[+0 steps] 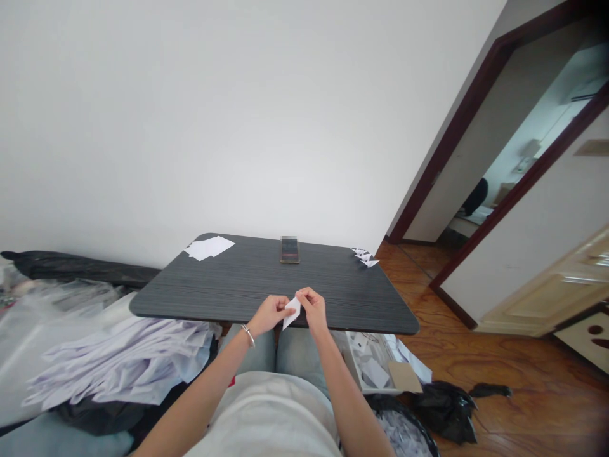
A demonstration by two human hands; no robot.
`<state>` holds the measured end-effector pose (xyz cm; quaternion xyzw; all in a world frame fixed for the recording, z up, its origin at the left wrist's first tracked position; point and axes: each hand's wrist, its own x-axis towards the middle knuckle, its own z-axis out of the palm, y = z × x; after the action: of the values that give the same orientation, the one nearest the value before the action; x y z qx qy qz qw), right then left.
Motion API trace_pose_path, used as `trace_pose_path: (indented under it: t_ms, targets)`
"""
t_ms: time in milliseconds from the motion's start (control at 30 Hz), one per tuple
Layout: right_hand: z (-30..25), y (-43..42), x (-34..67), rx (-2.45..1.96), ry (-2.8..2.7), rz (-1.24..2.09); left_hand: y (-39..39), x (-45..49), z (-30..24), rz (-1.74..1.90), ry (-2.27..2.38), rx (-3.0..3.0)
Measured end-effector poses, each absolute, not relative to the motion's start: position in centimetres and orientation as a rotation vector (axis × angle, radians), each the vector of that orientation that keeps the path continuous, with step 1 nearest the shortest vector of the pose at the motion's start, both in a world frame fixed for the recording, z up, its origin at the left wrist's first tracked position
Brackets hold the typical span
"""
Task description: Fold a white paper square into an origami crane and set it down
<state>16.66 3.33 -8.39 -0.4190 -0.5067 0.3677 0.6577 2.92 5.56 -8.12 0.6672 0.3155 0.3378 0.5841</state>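
A small folded piece of white paper (292,312) is held between my two hands, just over the near edge of the dark table (228,285). My left hand (270,313) pinches its left side between thumb and fingers. On the other side, my right hand (312,307) grips its upper right corner, fingers closed. Flat white sheets (209,247) lie in a loose stack at the table's far left. Several small folded paper pieces (365,256) sit in an overlapping row at the far right.
A phone-like device (290,250) stands at the table's back, near the white wall. Folded white cloth (128,362) is heaped at left. On the right, a white box (368,362) of papers, a bin (404,431) of scraps and a black bag (445,406) rest by the wooden floor.
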Motion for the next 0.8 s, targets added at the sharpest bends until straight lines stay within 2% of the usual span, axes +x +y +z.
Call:
trace_pose_path:
  t_ms: [267,467,800]
  targets:
    - [-8.2,3.3,16.9,-0.905,-1.114,0.828,5.4,3.0,-8.0,0.832,0.758,1.489]
    - [-9.4,4.2,17.1,-0.76,-0.981,0.992,5.3,3.1,-7.8,0.863,0.77,1.462]
    - [-9.0,4.0,17.1,-0.724,-1.009,1.038,5.5,2.9,-7.9,0.927,0.794,1.44]
